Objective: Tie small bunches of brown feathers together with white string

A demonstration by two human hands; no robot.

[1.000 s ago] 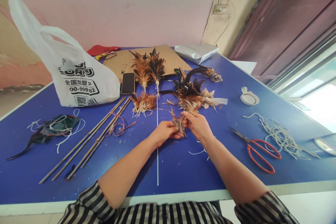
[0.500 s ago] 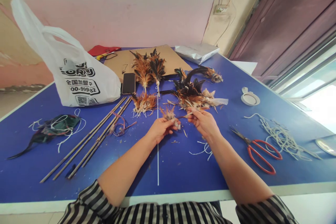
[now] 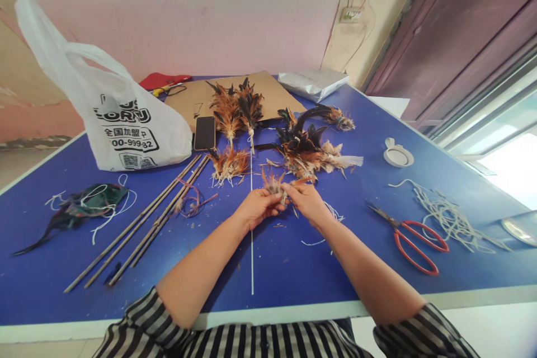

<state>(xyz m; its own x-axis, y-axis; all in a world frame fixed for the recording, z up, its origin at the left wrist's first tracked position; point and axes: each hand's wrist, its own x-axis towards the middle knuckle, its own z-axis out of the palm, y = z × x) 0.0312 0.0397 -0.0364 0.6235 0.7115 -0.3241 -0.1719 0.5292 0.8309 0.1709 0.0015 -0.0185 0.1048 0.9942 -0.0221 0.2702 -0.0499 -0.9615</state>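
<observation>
Brown and wispy: pinching a feather tuft (image 3: 274, 185) just right of the white line (image 3: 252, 263), fanned roughly along it, with nearer left hand (image 3: 260, 205) and farther right hand (image 3: 308, 199).

Feather pile (image 3: 308, 152) on the table (image 3: 293, 279), sticks (image 3: 157, 224) left, scissors (image 3: 396, 226) right
</observation>
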